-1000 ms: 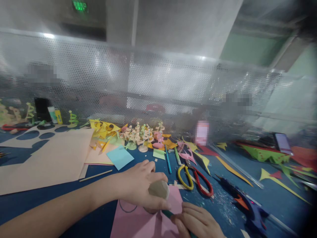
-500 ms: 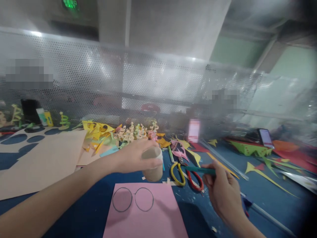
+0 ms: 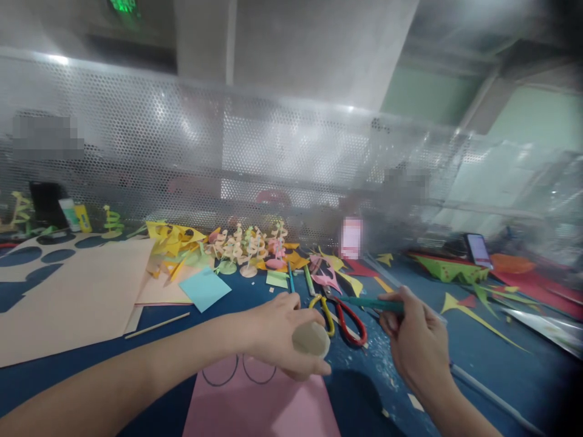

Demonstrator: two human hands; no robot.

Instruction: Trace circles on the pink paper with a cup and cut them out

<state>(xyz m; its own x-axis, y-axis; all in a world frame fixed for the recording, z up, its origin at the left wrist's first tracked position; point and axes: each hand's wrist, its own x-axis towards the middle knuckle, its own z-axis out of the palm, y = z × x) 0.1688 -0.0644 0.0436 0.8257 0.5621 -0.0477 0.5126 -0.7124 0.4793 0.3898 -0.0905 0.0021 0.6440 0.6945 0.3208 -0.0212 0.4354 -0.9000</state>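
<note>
A blue table [image 3: 455, 352] is seen from above, littered with paper scraps, and it is backed along its far edge by a perforated metal screen [image 3: 191, 152], behind which grey walls and a ceiling are blurred. A pink sheet [image 3: 264, 406] with two drawn circles lies at the near edge, partly covered by the left hand [image 3: 285, 334]. A short cardboard tube [image 3: 310, 340] is gripped by that hand, its fingers curled around it, just above the pink sheet's far right corner. The right hand [image 3: 416, 346] is held beside it, slightly apart, with a green pen [image 3: 371, 302] pinched between thumb and fingers, the tip pointed left. Scissors [image 3: 341, 312] with yellow and red handles lie between and just beyond the two hands. A large tan sheet [image 3: 73, 291] covers the left of the table, with a light blue square [image 3: 204, 288] at its right edge. Small paper cutouts [image 3: 246, 249] are stood in a row near the screen. A phone [image 3: 478, 250] is propped at the far right. Bare blue surface is left to the right of the right hand and between the tan sheet and the left forearm.
</note>
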